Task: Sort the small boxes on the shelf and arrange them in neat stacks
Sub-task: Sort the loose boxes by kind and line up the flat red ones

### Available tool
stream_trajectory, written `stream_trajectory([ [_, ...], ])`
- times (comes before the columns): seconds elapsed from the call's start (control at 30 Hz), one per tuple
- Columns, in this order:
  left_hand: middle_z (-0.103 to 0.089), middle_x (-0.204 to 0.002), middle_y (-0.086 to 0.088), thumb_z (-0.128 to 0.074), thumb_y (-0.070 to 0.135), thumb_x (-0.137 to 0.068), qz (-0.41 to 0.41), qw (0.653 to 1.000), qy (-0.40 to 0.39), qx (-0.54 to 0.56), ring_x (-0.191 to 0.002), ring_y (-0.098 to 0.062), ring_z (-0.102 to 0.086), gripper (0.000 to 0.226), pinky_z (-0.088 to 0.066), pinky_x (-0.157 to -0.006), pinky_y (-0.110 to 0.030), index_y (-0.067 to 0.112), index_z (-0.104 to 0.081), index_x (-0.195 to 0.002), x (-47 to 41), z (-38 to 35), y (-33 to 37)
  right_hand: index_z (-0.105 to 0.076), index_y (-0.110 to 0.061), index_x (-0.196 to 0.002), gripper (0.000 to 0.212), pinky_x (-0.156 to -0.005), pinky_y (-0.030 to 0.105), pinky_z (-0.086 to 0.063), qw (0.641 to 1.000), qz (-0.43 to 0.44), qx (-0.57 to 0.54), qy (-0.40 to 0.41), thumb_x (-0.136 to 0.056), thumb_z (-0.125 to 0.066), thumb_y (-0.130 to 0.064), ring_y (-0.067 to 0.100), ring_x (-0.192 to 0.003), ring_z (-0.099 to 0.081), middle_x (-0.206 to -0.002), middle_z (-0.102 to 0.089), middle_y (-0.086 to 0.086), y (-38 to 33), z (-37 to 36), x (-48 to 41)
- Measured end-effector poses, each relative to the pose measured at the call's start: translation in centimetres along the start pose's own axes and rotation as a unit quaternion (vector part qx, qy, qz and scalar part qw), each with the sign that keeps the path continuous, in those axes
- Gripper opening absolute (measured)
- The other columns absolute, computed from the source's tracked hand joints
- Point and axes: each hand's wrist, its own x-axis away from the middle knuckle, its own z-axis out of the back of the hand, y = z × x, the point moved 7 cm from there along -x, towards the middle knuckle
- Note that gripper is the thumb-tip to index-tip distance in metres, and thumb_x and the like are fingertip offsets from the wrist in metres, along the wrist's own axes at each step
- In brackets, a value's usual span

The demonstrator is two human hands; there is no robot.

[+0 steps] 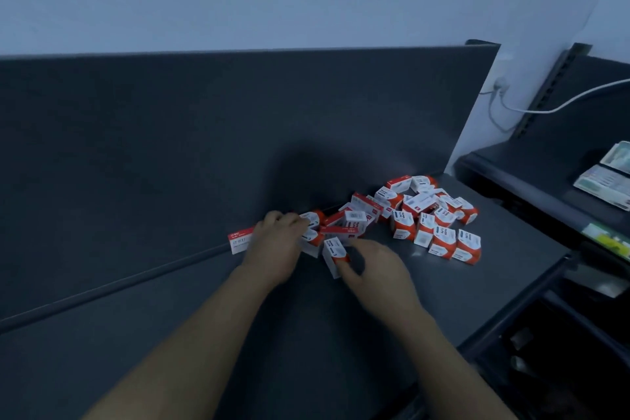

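On a dark grey shelf [170, 334], seen from above, a loose heap of small boxes [422, 215], red and white, is spread near the right end, close against the back panel [204, 133]. Most are tipped at odd angles. A few at the front right are set upright side by side, but no neat stack is formed yet.

At the left edge of the heap the left hand [276, 242] is laid over several boxes with its fingers curled down onto them; whether they are gripped or only steadied cannot be told through the blur. Just beside it, a single box [335, 254] is pinched at a tilt between the thumb and fingertips of the right hand [375, 269], probably so that it can be turned to match the others.

A flat box [240, 242] lies alone left of the left hand, against the panel, perhaps placed there to begin a row. Further right, pale green packets [606, 177] are seen on a neighbouring shelf [511, 181], and a white cable [562, 106] is hung behind.
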Motion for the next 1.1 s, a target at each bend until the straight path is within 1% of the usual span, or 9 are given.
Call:
stream_trajectory([
  [0.17,-0.052,-0.122,0.008,-0.056,0.039,-0.09,0.034,0.999,0.03,0.018,-0.113,-0.016,-0.035,0.035,-0.031,-0.095,-0.027,0.03,-0.054,-0.124,1.1,0.4,-0.1,-0.06,-0.032,-0.114,0.034,-0.078,0.024,-0.045,0.998,0.013,-0.022,-0.049,-0.083,-0.063,-0.047,0.006,-0.091,-0.054,-0.104,-0.062,-0.013,0.7,-1.5,-1.1],
  [0.3,-0.058,-0.112,0.011,-0.06,0.044,-0.088,0.092,0.985,0.05,0.135,-0.105,-0.015,-0.047,0.032,-0.038,-0.089,-0.026,0.028,-0.056,-0.116,3.9,1.3,-0.6,-0.059,-0.029,-0.111,0.028,-0.077,0.028,-0.05,0.998,0.014,-0.027,-0.058,-0.086,-0.062,-0.04,0.008,-0.088,-0.058,-0.102,-0.065,-0.011,0.9,-2.5,-1.6],
  [0.4,-0.06,-0.09,0.013,-0.062,0.033,-0.088,0.148,0.962,0.07,0.217,-0.083,-0.012,-0.055,0.018,-0.042,-0.068,-0.025,0.026,-0.048,-0.096,6.8,2.3,-1.5,-0.058,-0.03,-0.106,0.021,-0.072,0.027,-0.049,0.996,0.02,-0.06,-0.068,-0.086,-0.061,-0.037,0.008,-0.085,-0.058,-0.096,-0.064,-0.011,0.4,-3.1,-1.5],
  [0.53,-0.061,-0.078,0.006,-0.059,0.022,-0.089,0.211,0.923,0.125,0.298,-0.064,-0.011,-0.053,0.018,-0.043,-0.058,-0.026,0.027,-0.042,-0.092,11.3,3.7,-3.2,-0.056,-0.03,-0.101,0.011,-0.064,0.017,-0.04,0.985,0.069,-0.147,-0.055,-0.09,-0.057,-0.029,0.004,-0.078,-0.056,-0.089,-0.06,-0.013,-2.3,-3.8,-1.1],
  [0.67,-0.062,-0.09,0.004,-0.054,0.016,-0.092,0.247,0.884,0.18,0.354,-0.073,-0.019,-0.057,0.021,-0.056,-0.061,-0.032,0.035,-0.052,-0.099,15.8,5.7,-5.0,-0.056,-0.025,-0.118,0.027,-0.084,0.026,-0.044,0.972,0.128,-0.185,-0.066,-0.092,-0.054,-0.03,0.006,-0.097,-0.054,-0.11,-0.059,-0.011,-6.3,-5.5,-0.4],
  [0.77,-0.062,-0.099,-0.001,-0.051,0.005,-0.09,0.273,0.867,0.213,0.359,-0.073,-0.021,-0.059,0.029,-0.057,-0.063,-0.028,0.033,-0.057,-0.097,19.5,7.0,-6.8,-0.056,-0.031,-0.119,0.028,-0.087,0.033,-0.047,0.964,0.167,-0.184,-0.098,-0.091,-0.052,-0.033,0.008,-0.096,-0.058,-0.109,-0.059,-0.012,-9.8,-7.2,0.3],
  [0.83,-0.063,-0.098,0.001,-0.052,0.003,-0.086,0.292,0.866,0.234,0.332,-0.078,-0.017,-0.06,0.032,-0.053,-0.071,-0.027,0.033,-0.058,-0.095,22.2,8.1,-8.0,-0.058,-0.035,-0.114,0.026,-0.083,0.031,-0.049,0.951,0.192,-0.212,-0.114,-0.089,-0.055,-0.028,0.007,-0.089,-0.06,-0.105,-0.057,-0.011,-12.4,-8.1,1.2],
  [0.93,-0.059,-0.099,0.004,-0.058,0.007,-0.081,0.333,0.851,0.27,0.304,-0.082,-0.005,-0.057,0.029,-0.042,-0.072,-0.011,0.033,-0.059,-0.093,26.7,10.2,-9.7,-0.061,-0.028,-0.118,0.032,-0.079,0.025,-0.052,0.918,0.235,-0.287,-0.141,-0.088,-0.062,-0.016,0.008,-0.082,-0.064,-0.109,-0.053,-0.007,-16.6,-9.2,3.4],
  [1.1,-0.059,-0.099,0.008,-0.061,0.023,-0.089,0.368,0.841,0.314,0.242,-0.092,0.003,-0.051,0.007,-0.036,-0.072,-0.002,0.03,-0.062,-0.087,35.3,13.9,-12.4,-0.063,-0.029,-0.119,0.033,-0.081,0.012,-0.047,0.892,0.231,-0.335,-0.199,-0.088,-0.062,-0.016,-0.002,-0.089,-0.061,-0.116,-0.052,-0.012,-24.4,-11.7,7.7],
])
